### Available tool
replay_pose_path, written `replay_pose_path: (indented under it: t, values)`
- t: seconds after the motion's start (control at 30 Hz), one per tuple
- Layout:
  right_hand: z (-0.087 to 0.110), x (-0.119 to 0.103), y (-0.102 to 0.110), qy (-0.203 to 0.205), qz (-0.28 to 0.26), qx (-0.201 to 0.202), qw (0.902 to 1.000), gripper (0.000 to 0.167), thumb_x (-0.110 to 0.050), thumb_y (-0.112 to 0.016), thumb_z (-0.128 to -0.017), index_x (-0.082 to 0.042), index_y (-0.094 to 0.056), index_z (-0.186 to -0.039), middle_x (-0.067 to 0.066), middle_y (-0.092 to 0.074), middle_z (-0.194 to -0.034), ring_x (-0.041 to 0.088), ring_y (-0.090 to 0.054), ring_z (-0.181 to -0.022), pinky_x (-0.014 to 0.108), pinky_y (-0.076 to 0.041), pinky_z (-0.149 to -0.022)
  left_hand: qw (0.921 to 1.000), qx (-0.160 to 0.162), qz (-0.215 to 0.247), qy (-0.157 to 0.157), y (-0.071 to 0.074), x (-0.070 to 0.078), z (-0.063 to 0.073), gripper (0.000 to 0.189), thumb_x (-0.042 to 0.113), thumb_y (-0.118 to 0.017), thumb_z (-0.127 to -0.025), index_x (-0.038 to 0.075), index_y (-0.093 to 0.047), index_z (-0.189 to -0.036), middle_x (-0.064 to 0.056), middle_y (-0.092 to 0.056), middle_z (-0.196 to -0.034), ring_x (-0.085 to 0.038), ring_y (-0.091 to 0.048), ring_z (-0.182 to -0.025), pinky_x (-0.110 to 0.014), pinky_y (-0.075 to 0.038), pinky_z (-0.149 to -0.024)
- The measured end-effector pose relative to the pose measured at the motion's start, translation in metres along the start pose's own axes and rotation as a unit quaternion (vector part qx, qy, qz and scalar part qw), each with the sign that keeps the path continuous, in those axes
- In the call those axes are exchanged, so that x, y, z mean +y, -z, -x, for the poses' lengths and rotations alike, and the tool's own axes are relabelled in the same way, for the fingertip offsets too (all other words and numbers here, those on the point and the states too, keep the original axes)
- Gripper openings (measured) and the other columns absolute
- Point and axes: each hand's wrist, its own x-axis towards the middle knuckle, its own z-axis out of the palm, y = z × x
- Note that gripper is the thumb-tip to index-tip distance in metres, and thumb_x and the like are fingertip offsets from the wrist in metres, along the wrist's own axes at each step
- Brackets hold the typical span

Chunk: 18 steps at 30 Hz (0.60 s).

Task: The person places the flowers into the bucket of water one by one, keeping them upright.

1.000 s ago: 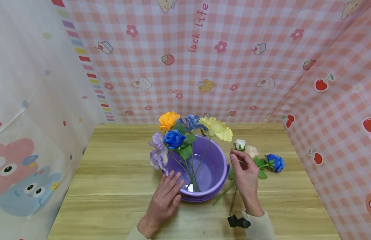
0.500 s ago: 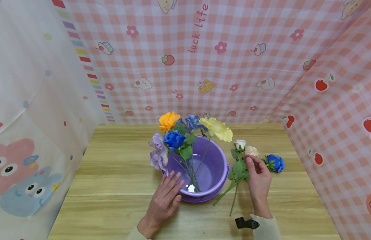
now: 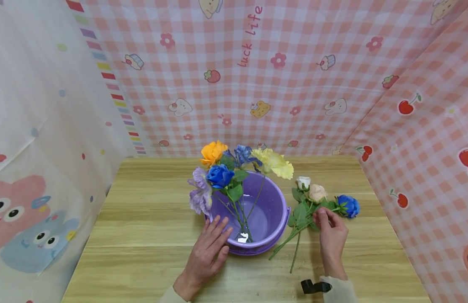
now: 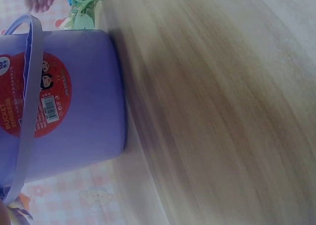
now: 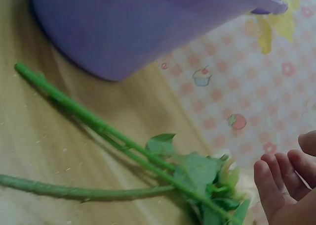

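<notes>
My left hand (image 3: pixel 207 248) rests with straight fingers on the near left rim of the purple bucket (image 3: pixel 283 215). In the bucket lean an orange rose (image 3: pixel 214 153), a blue rose (image 3: pixel 219 176), a lilac flower (image 3: pixel 200 192), a dark blue iris-like flower (image 3: pixel 243 156) and a yellow flower (image 3: pixel 273 163). Right of it lie a white rose (image 3: pixel 304 182), a cream rose (image 3: pixel 317 193) and a second blue rose (image 3: pixel 348 206), stems crossed. My right hand (image 3: pixel 331 235) hovers by that second blue rose's stem; the right wrist view shows its fingers (image 5: pixel 269 185) loosely bent, nothing between them.
The wooden table (image 3: pixel 150 235) carries everything. A pink checked cloth (image 3: pixel 234 97) hangs behind and to the right, a white printed cloth (image 3: pixel 59 139) at the left. The bucket's handle (image 4: pixel 32 96) hangs down its side, over a red label (image 4: pixel 54 94).
My right hand has moved right and slightly toward me, from beside the white rose to the second blue rose's stem, uncovering the stems and leaves. My left hand has stayed on the bucket.
</notes>
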Motion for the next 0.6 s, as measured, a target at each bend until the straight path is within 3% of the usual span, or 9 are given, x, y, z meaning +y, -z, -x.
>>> replay_pose_path:
  t: [0.27,0.6]
  values:
    - [-0.005,0.017,0.008,-0.064,0.038,0.008,0.9972,0.031,-0.01,-0.067,-0.101,0.013,-0.063,-0.122,-0.005,-0.072,-0.083,0.006,-0.073,-0.078,0.021,-0.063,-0.079,1.0,0.003,0.0,-0.004,-0.001,0.0,-0.001,0.042,0.026,-0.046,-0.111,-0.006,-0.069,-0.126,-0.027,-0.064,-0.134,-0.037,-0.05,-0.141,-0.05,-0.033,-0.124]
    - [-0.01,0.03,0.014,-0.11,0.079,0.004,0.9908,0.033,-0.014,-0.065,-0.103,0.009,-0.061,-0.126,-0.006,-0.071,-0.079,0.004,-0.07,-0.074,0.021,-0.063,-0.075,1.0,-0.001,-0.002,0.0,0.0,0.0,0.001,0.042,0.026,-0.046,-0.111,-0.005,-0.069,-0.127,-0.026,-0.064,-0.135,-0.037,-0.05,-0.141,-0.049,-0.033,-0.124]
